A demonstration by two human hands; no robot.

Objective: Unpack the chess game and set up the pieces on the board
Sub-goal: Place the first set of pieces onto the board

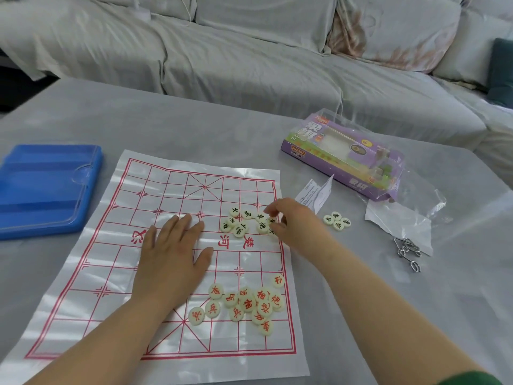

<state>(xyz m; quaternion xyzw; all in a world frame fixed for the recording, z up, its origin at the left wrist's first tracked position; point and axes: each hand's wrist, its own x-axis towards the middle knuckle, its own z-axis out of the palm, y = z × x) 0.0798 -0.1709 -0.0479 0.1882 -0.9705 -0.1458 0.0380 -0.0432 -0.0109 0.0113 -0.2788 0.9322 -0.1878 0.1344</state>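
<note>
The left hand (pixel 175 254) lies flat, fingers straight, on the xiangqi board sheet (pixel 91 309) at centre. The right hand (pixel 294 220) curls over the black-lettered pieces (pixel 239 230) right of centre; whether it pinches one is not clear.

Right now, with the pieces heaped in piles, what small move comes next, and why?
Probably lift one piece from the black pile beside the right hand and set it on a far-row crossing. The left hand presses the board sheet flat, and no piece stands in place yet.
</note>
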